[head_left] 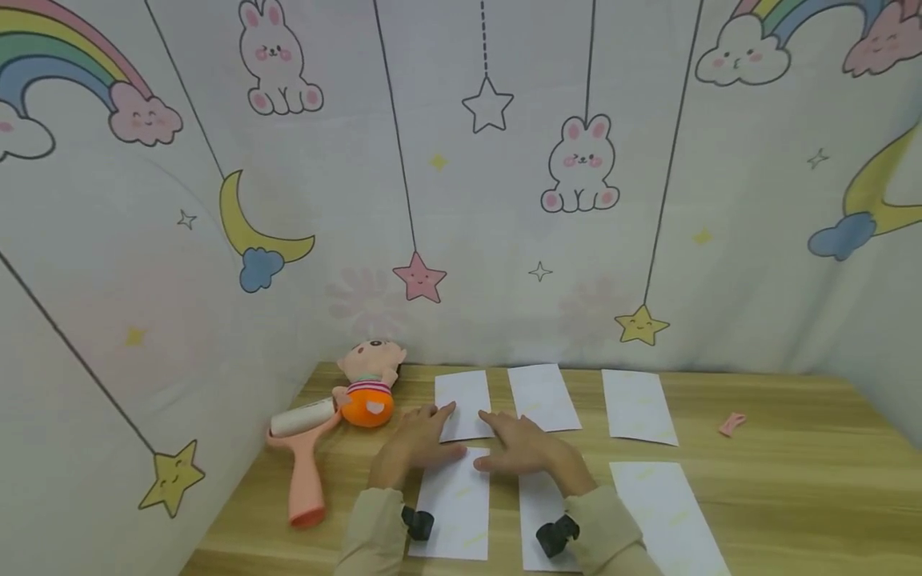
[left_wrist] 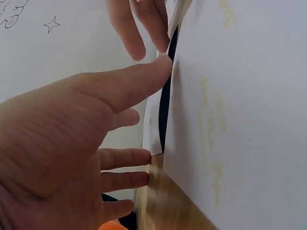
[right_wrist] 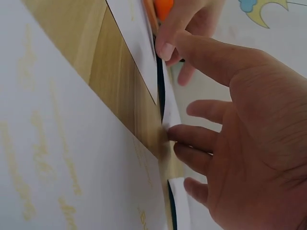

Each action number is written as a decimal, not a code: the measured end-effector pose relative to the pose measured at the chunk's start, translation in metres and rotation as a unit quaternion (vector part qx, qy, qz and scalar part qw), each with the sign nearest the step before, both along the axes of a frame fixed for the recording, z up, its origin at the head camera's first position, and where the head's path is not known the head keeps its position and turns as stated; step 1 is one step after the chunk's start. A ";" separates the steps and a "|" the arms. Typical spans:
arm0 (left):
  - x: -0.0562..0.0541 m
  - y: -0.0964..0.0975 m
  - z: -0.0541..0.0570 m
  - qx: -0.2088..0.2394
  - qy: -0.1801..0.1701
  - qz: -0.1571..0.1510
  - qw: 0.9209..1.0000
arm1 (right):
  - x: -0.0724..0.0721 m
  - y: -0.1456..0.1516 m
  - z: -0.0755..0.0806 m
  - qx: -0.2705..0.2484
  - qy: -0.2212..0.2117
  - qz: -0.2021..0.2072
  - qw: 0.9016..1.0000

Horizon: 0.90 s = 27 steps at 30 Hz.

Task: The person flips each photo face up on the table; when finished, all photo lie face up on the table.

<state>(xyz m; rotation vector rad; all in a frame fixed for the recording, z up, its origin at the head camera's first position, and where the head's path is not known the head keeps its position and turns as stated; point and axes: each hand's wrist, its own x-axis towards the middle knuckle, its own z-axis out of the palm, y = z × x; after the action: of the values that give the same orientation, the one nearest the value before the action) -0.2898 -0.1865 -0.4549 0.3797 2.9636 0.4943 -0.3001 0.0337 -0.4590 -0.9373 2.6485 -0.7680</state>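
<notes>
Both hands, left hand [head_left: 418, 444] and right hand [head_left: 529, 452], press straight fingers flat, apparently gripping nothing, on the paper sheet [head_left: 464, 404] beneath them, best kept flat on the table [head_left: 792, 448].

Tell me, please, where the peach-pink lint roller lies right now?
In the head view, the peach-pink lint roller lies at the wooden table's left edge, beside the orange-bodied plush doll.

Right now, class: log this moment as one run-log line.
left hand: open, flat on far-left sheet | right hand: open, touching same sheet | lint roller, plush doll: untouched
</notes>
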 end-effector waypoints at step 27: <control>0.000 0.014 -0.009 -0.027 0.044 0.067 0.996 | 0.002 0.002 0.008 -0.005 0.003 0.002 1.000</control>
<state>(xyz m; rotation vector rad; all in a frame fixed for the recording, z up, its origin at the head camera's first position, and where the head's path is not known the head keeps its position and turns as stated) -0.2902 -0.1725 -0.4639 0.2018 3.0950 0.4191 -0.2983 0.0358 -0.4514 -0.9491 2.6500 -0.7787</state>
